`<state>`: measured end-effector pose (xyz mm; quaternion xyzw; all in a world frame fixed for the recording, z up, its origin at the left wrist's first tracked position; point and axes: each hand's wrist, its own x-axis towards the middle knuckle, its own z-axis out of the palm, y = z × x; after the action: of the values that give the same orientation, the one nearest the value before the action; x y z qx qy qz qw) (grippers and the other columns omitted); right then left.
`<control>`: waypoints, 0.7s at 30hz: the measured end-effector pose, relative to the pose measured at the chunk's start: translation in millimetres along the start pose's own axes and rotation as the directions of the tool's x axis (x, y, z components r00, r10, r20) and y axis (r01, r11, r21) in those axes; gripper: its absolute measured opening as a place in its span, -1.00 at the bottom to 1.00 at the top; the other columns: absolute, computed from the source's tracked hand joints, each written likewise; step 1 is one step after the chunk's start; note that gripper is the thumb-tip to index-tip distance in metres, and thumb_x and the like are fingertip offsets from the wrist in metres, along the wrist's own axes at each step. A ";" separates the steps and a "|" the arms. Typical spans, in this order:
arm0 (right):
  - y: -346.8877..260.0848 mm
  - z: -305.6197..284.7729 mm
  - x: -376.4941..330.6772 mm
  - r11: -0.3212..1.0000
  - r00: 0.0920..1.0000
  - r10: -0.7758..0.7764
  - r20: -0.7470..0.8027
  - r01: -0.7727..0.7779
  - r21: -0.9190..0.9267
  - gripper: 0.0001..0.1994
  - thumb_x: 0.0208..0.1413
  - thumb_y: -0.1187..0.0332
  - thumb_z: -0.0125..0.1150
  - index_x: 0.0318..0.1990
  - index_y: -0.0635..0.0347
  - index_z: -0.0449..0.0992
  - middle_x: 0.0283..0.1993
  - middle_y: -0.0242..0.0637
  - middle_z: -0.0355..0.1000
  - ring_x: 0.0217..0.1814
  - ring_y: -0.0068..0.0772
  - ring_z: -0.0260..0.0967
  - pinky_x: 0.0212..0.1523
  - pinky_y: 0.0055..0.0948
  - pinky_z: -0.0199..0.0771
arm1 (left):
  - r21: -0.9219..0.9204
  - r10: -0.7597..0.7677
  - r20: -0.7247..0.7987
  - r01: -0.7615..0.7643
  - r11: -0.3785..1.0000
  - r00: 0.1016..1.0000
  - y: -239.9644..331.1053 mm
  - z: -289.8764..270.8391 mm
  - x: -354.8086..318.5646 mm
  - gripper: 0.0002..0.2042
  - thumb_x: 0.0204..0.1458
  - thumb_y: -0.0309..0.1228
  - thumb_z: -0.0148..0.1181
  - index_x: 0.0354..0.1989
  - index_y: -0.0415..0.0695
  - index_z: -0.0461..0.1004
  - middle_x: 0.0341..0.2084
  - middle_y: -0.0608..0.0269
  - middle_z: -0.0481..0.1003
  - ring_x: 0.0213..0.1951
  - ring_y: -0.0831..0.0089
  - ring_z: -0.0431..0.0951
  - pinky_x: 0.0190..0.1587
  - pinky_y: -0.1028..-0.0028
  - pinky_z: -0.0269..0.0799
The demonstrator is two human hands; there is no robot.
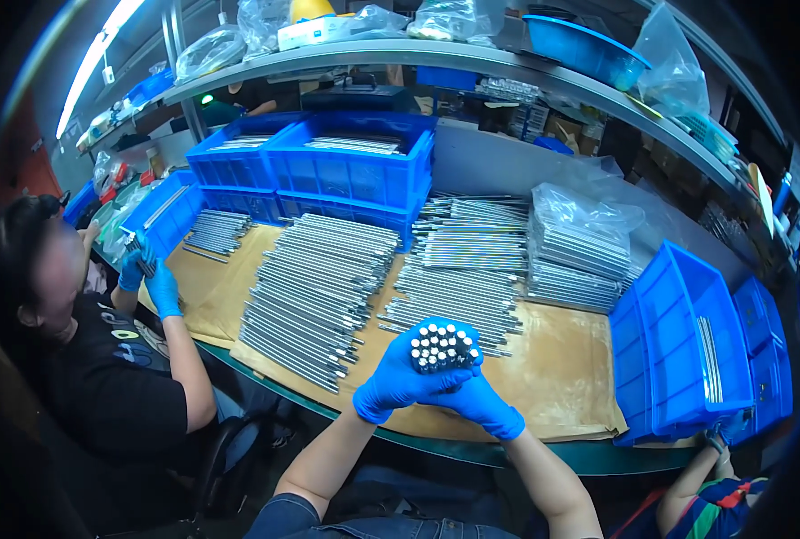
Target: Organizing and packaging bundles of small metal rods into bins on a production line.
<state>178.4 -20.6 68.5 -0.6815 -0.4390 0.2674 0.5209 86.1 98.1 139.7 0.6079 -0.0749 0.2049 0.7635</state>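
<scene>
Bundle of metal rods (444, 347) in left hand (402, 381) and right hand (482, 402)

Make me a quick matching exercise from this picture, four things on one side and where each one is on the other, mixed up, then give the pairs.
Things:
1. bundle of metal rods
2. blue basin
3. brown paper sheet
4. clear plastic bag

Places:
A. on the upper shelf
B. spread flat on the table under the rod piles
C. end-on in the grip of both gloved hands
D. draped over a rod stack near the back

Pairs: 1-C, 2-A, 3-B, 4-D
</scene>
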 end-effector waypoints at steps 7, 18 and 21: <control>30.1 4.8 -11.0 0.985 0.998 -0.028 0.055 0.018 0.170 -0.50 -0.14 0.33 0.38 0.01 0.20 0.37 -0.03 -0.28 0.36 0.05 -0.39 0.27 0.03 -0.39 0.30 | 0.039 -0.145 0.184 0.140 0.989 0.972 -9.8 -6.5 7.5 -0.49 -0.24 -0.48 0.38 -0.03 -0.21 0.37 -0.24 0.25 0.51 -0.19 0.49 0.50 -0.10 0.50 0.43; 49.0 4.9 -9.3 0.995 0.993 -0.045 0.106 0.035 0.094 -0.34 -0.15 0.37 0.37 0.15 0.16 0.20 0.14 -0.17 0.20 0.16 -0.33 0.15 0.14 -0.35 0.20 | 0.261 -0.170 0.183 0.119 0.958 0.968 -50.9 -15.1 -4.1 -0.51 -0.25 -0.49 0.38 -0.05 -0.23 0.40 -0.26 0.24 0.51 -0.21 0.51 0.49 -0.11 0.51 0.42; 55.1 5.0 -5.0 0.991 0.995 0.000 0.098 -0.013 0.135 -0.29 -0.18 0.37 0.39 0.17 0.15 0.16 0.15 -0.16 0.18 0.16 -0.33 0.15 0.15 -0.34 0.19 | 0.168 -0.173 0.052 0.162 0.972 0.984 -63.6 -7.6 -8.5 -0.51 -0.25 -0.49 0.38 -0.05 -0.23 0.40 -0.27 0.26 0.50 -0.22 0.52 0.49 -0.11 0.50 0.42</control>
<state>189.6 -26.6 14.4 -0.6321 -0.4428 0.3313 0.5428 103.0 92.3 77.7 0.6790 -0.0314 0.1250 0.7227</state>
